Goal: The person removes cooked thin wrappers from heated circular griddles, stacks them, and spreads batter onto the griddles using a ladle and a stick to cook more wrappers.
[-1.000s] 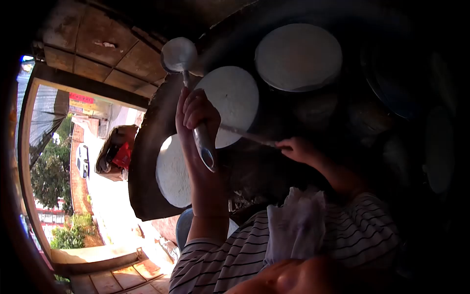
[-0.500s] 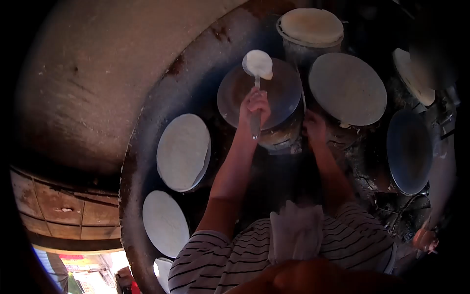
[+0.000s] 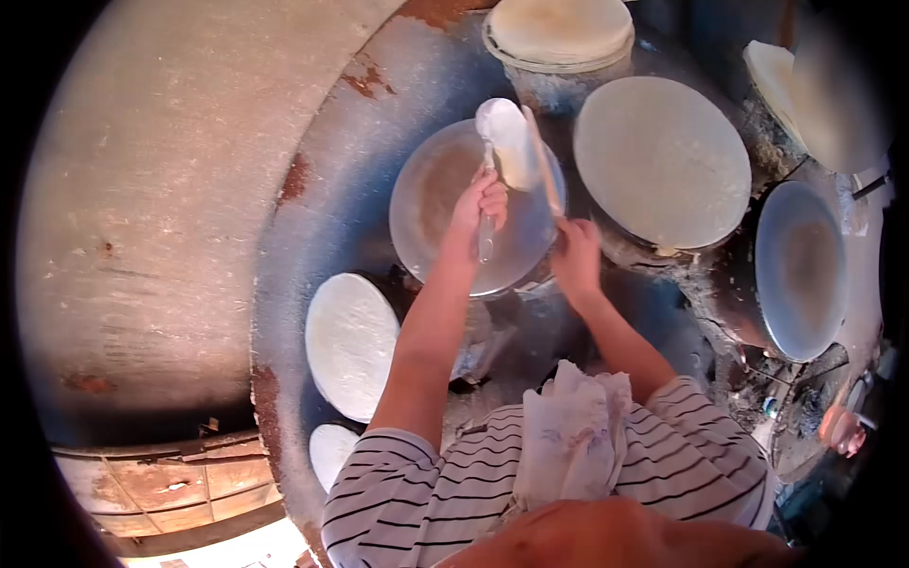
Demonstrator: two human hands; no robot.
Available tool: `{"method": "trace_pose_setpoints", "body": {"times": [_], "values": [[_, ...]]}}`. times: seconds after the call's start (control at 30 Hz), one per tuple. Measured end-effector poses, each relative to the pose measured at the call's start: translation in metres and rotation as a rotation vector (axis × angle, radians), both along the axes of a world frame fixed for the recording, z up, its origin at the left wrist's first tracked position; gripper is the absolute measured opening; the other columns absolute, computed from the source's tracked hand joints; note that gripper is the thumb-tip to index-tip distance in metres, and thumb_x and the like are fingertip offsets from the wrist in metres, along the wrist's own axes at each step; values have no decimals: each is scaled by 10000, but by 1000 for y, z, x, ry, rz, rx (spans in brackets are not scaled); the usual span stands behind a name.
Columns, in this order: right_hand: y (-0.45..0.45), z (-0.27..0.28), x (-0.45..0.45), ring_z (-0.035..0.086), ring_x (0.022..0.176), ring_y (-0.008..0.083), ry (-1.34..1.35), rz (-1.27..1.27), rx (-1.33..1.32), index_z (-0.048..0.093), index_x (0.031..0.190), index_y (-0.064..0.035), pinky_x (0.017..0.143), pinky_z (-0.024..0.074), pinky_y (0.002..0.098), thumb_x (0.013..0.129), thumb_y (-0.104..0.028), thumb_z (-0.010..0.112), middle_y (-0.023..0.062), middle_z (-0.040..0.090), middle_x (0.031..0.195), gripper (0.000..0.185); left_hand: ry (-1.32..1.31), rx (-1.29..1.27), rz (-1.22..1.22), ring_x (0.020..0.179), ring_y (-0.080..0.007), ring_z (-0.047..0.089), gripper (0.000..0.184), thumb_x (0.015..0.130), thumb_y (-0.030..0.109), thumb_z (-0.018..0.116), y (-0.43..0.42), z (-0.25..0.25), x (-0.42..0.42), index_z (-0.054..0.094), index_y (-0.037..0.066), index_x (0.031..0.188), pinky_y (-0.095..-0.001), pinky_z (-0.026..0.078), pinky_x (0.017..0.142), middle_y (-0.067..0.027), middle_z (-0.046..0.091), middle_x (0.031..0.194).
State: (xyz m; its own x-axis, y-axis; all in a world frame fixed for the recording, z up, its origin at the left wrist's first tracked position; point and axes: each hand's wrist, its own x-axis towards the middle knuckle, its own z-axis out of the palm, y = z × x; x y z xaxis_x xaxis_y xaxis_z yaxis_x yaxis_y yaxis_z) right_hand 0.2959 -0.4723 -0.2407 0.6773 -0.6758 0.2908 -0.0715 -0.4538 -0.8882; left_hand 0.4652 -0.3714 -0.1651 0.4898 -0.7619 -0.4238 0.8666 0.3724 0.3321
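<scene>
My left hand (image 3: 481,204) is closed around the handle of a ladle (image 3: 486,248), held above a round griddle plate (image 3: 421,213). White batter (image 3: 516,161) spills from the ladle's bowl onto the right part of that plate. In my right hand (image 3: 578,248) is a thin wooden stick (image 3: 543,163), which slants up past the batter's right side. The stick's tip reaches close to the batter; whether it touches is unclear. The middle of this plate is brown and the rim greyish blue.
Pale flat rounds cover a large griddle (image 3: 663,161) to the right, one at the back (image 3: 559,36) and one at the left (image 3: 350,346). A bare dark griddle (image 3: 803,270) stands far right. The wide curved counter (image 3: 170,189) fills the left.
The view has brightened and shifted. Batter has run from the ladle onto the griddle. My right hand has risen from beside the griddle, with the wooden stick now showing in it.
</scene>
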Motion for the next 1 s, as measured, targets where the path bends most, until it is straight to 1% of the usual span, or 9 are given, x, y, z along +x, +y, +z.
{"method": "trace_pose_setpoints", "body": {"times": [0.07,0.33,0.47,0.63,0.7,0.73,0.83,0.9,1.0], "values": [[2,5,-19,533,937,350,81,54,-101,612,1002,7,799,460,400,673,76,568,157,550,949,339,-143,136,7,410,-25,348,124,949,126,494,11,-2,7,560,229,964,-154,309,344,46,378,608],[-4,26,6,535,952,289,190,24,-357,649,1009,-88,771,499,371,681,28,547,56,573,984,363,-558,407,25,404,-45,355,447,931,105,488,44,-19,33,394,285,1329,-193,294,332,38,378,591],[28,9,11,554,954,311,213,113,-292,633,1024,-60,783,494,380,699,11,546,91,587,1010,343,-714,601,16,392,-74,343,592,919,97,495,60,-13,28,250,223,1443,-244,294,343,31,356,565],[-9,20,30,567,872,290,119,22,-513,666,948,-65,752,501,364,686,10,556,38,619,972,294,-997,940,34,387,-76,345,581,919,98,494,75,-14,40,279,220,1446,-249,328,352,28,355,548],[0,16,11,567,882,295,142,51,-404,669,948,-80,759,502,364,692,12,556,39,624,962,295,-1017,994,65,378,-81,340,580,919,109,499,93,-17,33,280,213,1446,-259,327,349,27,346,545],[13,10,13,568,894,298,136,90,-373,670,951,-76,767,500,366,698,6,553,43,625,964,291,-1057,1063,45,375,-110,382,581,913,120,512,102,-17,32,296,224,1443,-281,354,354,-7,447,569],[9,23,57,570,921,302,132,128,-422,671,959,-72,782,496,369,708,-9,544,50,628,966,289,-1416,1396,56,823,-291,657,566,884,146,540,109,-31,45,353,201,1415,-374,522,687,-155,647,1043],[-3,22,68,569,936,307,92,100,-445,667,956,-65,802,487,377,690,0,578,64,637,990,288,-1375,1410,45,1096,-331,569,563,868,150,547,119,-27,57,372,199,1401,-392,456,904,-164,533,1276],[-3,16,42,565,939,302,142,134,-382,681,928,-69,795,482,365,689,16,584,71,635,965,272,-1382,1420,105,876,-288,657,566,873,136,533,150,-32,27,367,212,1409,-374,512,766,-162,605,1176]]}}
